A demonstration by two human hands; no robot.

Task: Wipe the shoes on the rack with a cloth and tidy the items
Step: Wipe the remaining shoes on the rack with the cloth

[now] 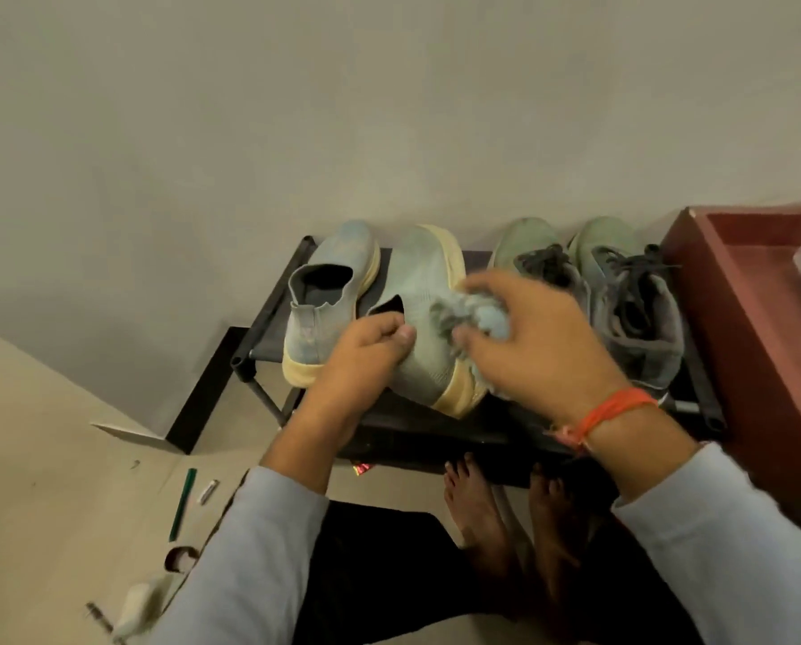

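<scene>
Now tilted at the rack's (459, 425) front edge: pale knit shoe (424, 290), collar pinched by left grip (366, 351); crumpled cloth (470, 318) clutched in right grip (535, 337), pressed against its side. Matching shoe (328, 295) beside, grey laced pair (598, 290) toward the right edge.

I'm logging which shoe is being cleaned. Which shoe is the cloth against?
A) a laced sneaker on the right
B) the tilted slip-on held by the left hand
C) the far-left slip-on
B: the right hand presses the cloth on the tilted slip-on, which the left hand grips.
</scene>
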